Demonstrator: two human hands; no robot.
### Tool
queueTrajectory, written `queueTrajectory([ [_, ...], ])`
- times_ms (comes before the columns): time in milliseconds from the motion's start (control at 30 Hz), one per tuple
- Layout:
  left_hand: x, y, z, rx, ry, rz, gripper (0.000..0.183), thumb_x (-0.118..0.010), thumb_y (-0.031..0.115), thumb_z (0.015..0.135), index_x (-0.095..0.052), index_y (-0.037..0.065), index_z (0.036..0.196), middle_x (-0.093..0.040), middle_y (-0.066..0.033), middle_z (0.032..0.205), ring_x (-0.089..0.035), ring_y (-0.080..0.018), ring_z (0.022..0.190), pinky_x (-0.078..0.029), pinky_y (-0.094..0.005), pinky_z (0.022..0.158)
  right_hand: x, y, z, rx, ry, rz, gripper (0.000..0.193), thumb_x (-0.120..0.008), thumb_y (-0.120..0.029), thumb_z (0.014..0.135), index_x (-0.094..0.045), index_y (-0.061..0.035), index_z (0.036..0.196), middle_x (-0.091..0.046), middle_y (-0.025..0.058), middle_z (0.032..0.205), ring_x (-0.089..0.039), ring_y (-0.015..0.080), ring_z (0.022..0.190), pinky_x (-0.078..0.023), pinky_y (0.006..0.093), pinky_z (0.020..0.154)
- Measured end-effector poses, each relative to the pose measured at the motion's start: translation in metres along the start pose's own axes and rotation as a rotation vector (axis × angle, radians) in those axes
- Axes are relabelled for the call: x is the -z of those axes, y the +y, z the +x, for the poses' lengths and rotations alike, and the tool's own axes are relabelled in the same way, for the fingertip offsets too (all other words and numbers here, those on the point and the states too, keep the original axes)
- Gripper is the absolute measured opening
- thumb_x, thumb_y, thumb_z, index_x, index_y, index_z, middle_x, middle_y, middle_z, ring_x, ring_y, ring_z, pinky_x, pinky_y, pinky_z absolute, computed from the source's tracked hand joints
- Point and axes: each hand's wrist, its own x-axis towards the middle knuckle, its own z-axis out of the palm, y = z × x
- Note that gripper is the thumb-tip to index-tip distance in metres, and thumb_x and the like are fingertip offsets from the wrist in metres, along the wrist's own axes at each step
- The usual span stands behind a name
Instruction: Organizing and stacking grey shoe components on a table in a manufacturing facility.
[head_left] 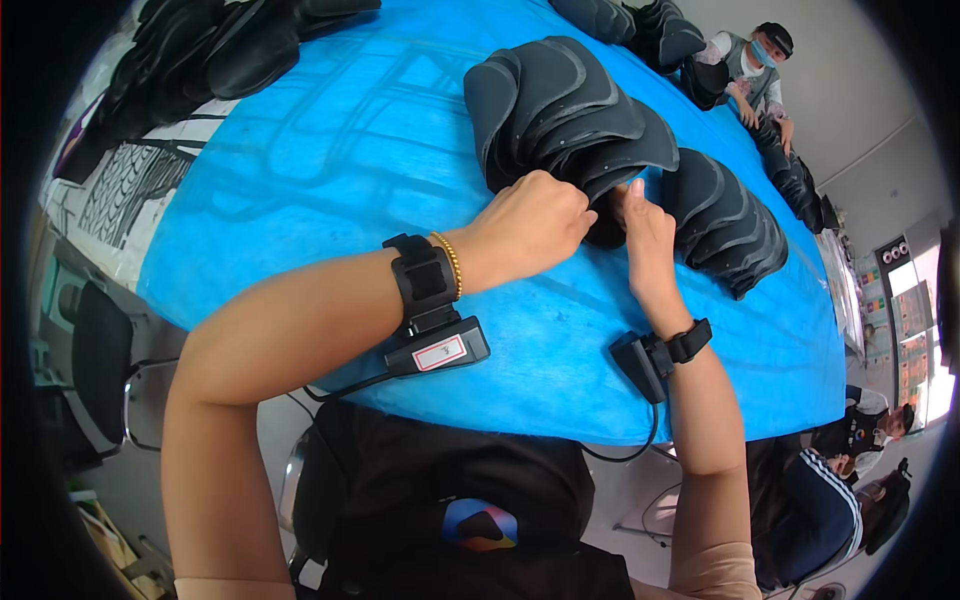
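Both my hands meet at the near end of a fanned stack of black curved, cap-like pieces [565, 95] on a blue-covered table [330, 210]. My left hand [535, 225] is closed, knuckles up, its fingertips at the edge of the nearest black curved piece [604, 232]. Across a small gap, my right hand [648, 235] is closed on the other side of that piece, thumb pointing up. The undersides of my fingers are hidden. Black straps with small boxes circle both wrists.
A second fanned stack of black pieces [725, 220] lies right of my right hand. More dark piles [215, 60] sit at the far left and far right edges. A person [755, 75] handles black pieces across the table. Others sit at lower right. A black chair [100, 345] stands left.
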Motion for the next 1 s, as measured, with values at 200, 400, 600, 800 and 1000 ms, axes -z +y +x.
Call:
queueTrajectory([
  [200,0.005,0.005,-0.001,0.002,-0.042,-0.059,0.037,-0.063,0.022,0.089,-0.057,-0.005,0.065,-0.052,-0.0232,0.055,-0.056,-0.0363,0.048,-0.043,-0.0413,0.047,0.000,0.002,0.000,0.027,0.009,-0.035,0.057,-0.031,-0.040,0.104,-0.058,0.0057,0.083,-0.039,0.0115,0.053,-0.034,0.0161,0.051,-0.030,0.0352,0.049],
  [400,0.014,0.021,0.003,0.093,-0.001,0.166,0.034,-0.059,0.023,0.089,-0.064,-0.003,0.068,-0.061,-0.0229,0.063,-0.064,-0.0390,0.062,-0.053,-0.0463,0.057,-0.002,-0.004,-0.003,0.008,0.027,-0.046,0.059,-0.029,-0.042,0.104,-0.060,0.0057,0.085,-0.041,0.0131,0.053,-0.034,0.0193,0.050,-0.030,0.0359,0.049],
  [600,0.003,0.003,0.009,-0.258,0.141,0.221,0.034,-0.057,0.020,0.092,-0.057,-0.001,0.066,-0.056,-0.0222,0.055,-0.059,-0.0390,0.051,-0.048,-0.0452,0.048,-0.002,0.002,-0.001,0.046,0.008,-0.005,0.058,-0.031,-0.041,0.104,-0.061,0.0055,0.087,-0.041,0.0131,0.052,-0.033,0.0170,0.050,-0.028,0.0360,0.048],
  [800,0.010,0.011,0.002,-0.075,0.043,0.289,0.038,-0.060,0.026,0.090,-0.060,-0.003,0.066,-0.057,-0.0210,0.054,-0.060,-0.0383,0.053,-0.048,-0.0449,0.048,-0.001,-0.002,-0.002,-0.002,0.003,-0.018,0.056,-0.033,-0.040,0.103,-0.061,0.0072,0.090,-0.039,0.0142,0.053,-0.033,0.0147,0.052,-0.029,0.0367,0.049],
  [1000,0.021,0.014,-0.011,0.105,-0.130,0.305,0.049,-0.067,0.041,0.083,-0.060,-0.004,0.065,-0.056,-0.0206,0.053,-0.061,-0.0384,0.055,-0.048,-0.0457,0.051,-0.002,0.009,-0.001,0.024,0.017,0.057,0.057,-0.033,-0.040,0.104,-0.062,0.0076,0.093,-0.038,0.0143,0.054,-0.032,0.0176,0.052,-0.030,0.0372,0.050],
])
